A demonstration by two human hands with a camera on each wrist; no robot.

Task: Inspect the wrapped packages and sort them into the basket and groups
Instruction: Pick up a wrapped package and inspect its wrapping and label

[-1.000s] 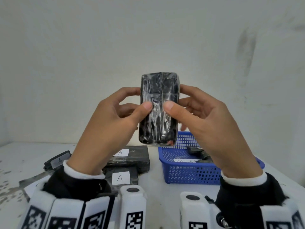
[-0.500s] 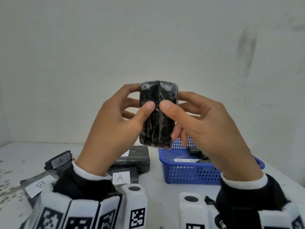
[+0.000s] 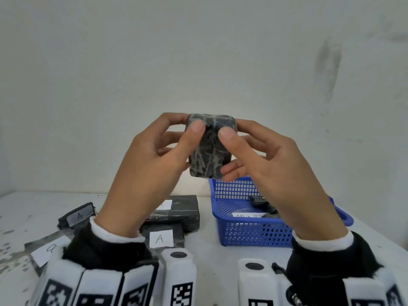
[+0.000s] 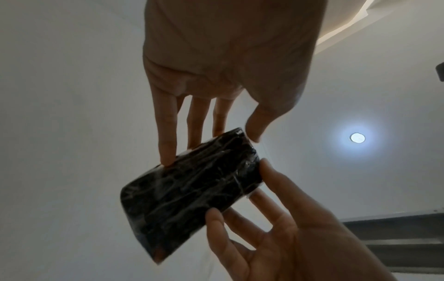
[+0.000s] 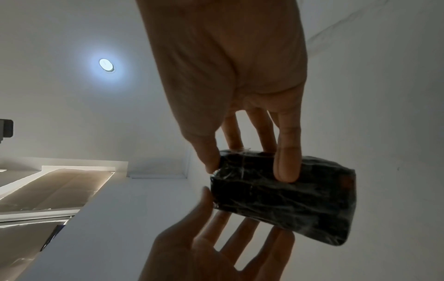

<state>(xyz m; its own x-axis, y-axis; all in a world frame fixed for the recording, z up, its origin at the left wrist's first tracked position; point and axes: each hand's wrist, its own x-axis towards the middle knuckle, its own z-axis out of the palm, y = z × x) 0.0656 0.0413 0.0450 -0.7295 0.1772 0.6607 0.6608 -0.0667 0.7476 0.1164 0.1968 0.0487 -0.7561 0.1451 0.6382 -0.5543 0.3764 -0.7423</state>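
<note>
While my head view shows a stained white table (image 3: 209, 250) against a plain wall (image 3: 198, 62), I count four labelled packages (image 3: 176, 209) left, one blue basket (image 3: 249, 235) right; my left hand (image 3: 141, 180) and right hand (image 3: 280, 173) pinch one wrapped package (image 3: 209, 151) aloft above them; both wrist views show one ceiling lamp (image 4: 357, 137), fingers (image 5: 287, 163) clamped on it.

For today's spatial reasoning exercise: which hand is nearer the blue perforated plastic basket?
Right. The right hand is raised directly above the blue perforated plastic basket; the left hand is raised off to its left.

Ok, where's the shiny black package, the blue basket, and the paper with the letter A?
wrapped package (image 3: 209, 155), head view, middle of its crinkled front face.
blue basket (image 3: 249, 234), head view, its near mesh wall.
A label (image 3: 160, 238), head view, centre of the white paper.
</note>
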